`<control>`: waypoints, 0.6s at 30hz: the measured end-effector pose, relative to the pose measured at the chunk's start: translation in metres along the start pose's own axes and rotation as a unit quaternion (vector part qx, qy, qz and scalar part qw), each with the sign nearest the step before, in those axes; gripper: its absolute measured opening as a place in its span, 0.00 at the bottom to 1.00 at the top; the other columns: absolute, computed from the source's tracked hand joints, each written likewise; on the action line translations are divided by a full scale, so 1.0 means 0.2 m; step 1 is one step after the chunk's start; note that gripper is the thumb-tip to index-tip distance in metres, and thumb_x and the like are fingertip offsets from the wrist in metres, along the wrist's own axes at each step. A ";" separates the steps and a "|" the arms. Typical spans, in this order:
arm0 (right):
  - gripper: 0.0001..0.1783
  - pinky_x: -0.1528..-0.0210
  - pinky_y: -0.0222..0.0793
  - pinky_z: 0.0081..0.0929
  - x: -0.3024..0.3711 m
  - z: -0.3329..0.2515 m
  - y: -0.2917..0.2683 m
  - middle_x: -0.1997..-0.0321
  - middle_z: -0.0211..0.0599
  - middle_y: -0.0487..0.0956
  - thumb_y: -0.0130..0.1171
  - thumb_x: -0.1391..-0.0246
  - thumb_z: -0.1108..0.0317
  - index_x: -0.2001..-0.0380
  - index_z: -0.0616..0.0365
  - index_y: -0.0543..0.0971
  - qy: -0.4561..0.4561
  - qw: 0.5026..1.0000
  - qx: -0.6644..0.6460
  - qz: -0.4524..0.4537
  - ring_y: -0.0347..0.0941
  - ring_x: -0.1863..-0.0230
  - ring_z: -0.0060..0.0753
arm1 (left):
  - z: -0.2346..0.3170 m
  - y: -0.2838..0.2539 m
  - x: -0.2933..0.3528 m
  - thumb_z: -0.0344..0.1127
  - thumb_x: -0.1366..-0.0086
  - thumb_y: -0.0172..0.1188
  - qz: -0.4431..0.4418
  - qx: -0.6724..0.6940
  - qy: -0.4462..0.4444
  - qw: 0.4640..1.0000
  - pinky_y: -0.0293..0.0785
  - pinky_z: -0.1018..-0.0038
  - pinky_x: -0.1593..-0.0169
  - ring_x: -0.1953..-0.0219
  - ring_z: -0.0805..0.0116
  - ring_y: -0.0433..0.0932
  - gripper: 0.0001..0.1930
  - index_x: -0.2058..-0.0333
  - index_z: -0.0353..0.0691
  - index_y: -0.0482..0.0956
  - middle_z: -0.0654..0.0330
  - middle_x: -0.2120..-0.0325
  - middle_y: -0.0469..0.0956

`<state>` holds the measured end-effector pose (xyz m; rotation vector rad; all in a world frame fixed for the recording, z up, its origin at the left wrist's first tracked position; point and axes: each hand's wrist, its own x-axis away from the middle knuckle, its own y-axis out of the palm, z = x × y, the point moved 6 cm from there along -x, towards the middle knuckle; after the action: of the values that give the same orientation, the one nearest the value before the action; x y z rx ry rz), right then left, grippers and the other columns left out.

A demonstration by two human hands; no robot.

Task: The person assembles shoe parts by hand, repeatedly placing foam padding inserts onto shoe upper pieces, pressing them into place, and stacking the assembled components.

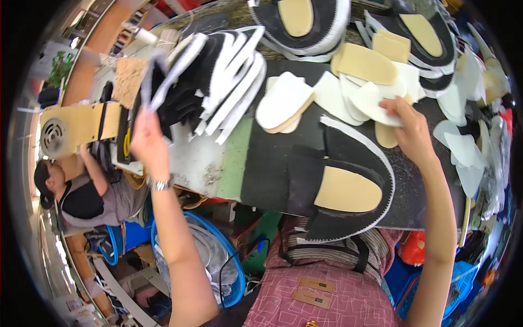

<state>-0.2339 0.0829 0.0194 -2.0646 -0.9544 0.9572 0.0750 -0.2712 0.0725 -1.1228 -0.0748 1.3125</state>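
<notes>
My left hand (148, 140), smeared by motion, is raised at the left with its fingers closed on a black, white-edged shoe upper piece (158, 90). Just beyond it lies a pile of similar shoe uppers (231, 82). On the right, my right hand (406, 122) pinches the edge of a white toe-shaped lining piece (373, 102) among a spread of white and beige pieces. Nearest to me on the bench, a black curved shoe upper (357, 158) with a white zigzag edge lies flat, a beige toe-shaped pad (348, 191) on it.
White and beige pads (286, 103) are stacked mid-bench. More shoe uppers with beige pads (310, 49) lie at the far edge. A blue basket (234, 283) of grey pieces stands below the bench (261, 188). At the left, another person (92, 196) sits by a beige machine (81, 128).
</notes>
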 end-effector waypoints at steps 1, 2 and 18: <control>0.16 0.54 0.70 0.34 -0.01 0.04 0.01 0.61 0.45 0.78 0.48 0.58 0.84 0.62 0.62 0.71 0.060 0.996 -0.067 0.005 0.75 0.57 0.49 | 0.09 -0.09 0.03 0.31 0.36 0.54 0.028 0.020 0.027 0.999 0.73 0.77 0.65 0.65 0.73 0.79 0.15 0.51 0.33 0.74 0.50 0.63 0.81; 0.14 0.53 0.69 0.29 -0.03 0.06 0.01 0.61 0.41 0.80 0.49 0.51 0.80 0.59 0.60 0.72 0.129 0.982 -0.139 0.004 0.77 0.58 0.40 | 0.18 -0.15 0.08 0.29 0.36 0.54 0.052 0.041 0.050 0.997 0.73 0.77 0.66 0.66 0.71 0.80 0.15 0.51 0.31 0.74 0.49 0.63 0.81; 0.14 0.69 0.64 0.19 0.47 0.05 -0.30 0.64 0.31 0.75 0.48 0.38 0.66 0.51 0.59 0.69 0.287 0.789 -0.469 0.275 0.69 0.71 0.20 | 1.13 -0.07 0.84 0.34 0.44 0.56 -0.225 0.155 0.537 0.798 0.79 0.69 0.64 0.69 0.58 0.81 0.18 0.57 0.29 0.76 0.46 0.67 0.79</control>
<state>-0.2184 0.1945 0.0304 -3.3142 -0.4980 -0.0601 0.0029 -0.0008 0.1087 -1.3078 0.6594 0.1199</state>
